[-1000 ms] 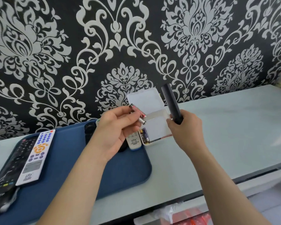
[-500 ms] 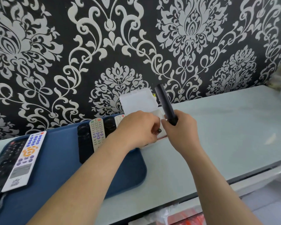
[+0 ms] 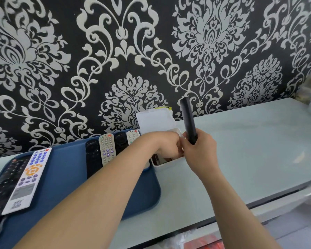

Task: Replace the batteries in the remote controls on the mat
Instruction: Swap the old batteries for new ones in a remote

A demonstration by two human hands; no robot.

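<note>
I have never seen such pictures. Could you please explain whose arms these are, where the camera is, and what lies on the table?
No machine: these are a person's two bare arms, filmed by one camera worn on the head, looking down. On the table lies a blue mat with several remotes. Beside it stands a white box, lid open. The right hand holds a black remote nearly upright. The left hand reaches into the box; what it holds is hidden.

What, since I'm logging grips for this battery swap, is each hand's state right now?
Left hand: down in the white box, fingertips hidden; cannot tell.
Right hand: closed around the black remote, held roughly upright.
</note>
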